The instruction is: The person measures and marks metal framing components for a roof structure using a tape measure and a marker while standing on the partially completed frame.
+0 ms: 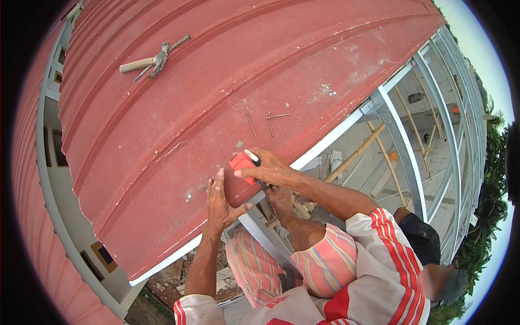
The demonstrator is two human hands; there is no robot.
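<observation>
Red boxy tool [239, 163] sits clamped in the right hand [272, 169]; left hand [219, 208]'s splayed at its seven o'clock, probably for balance.

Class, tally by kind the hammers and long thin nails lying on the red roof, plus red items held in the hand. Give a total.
Hammer: 1
Long thin nails: 3
Red item in the right hand: 1
Total: 5

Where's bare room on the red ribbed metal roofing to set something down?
Free: the flat strip of red ribbed metal roofing between the wooden-handled metal hammer and the thin rusty nails; the patch between the left hand and the roofing's lower-left corner. Crowded: around the right hand, holding a red boxy object, with nails just beyond.
</observation>
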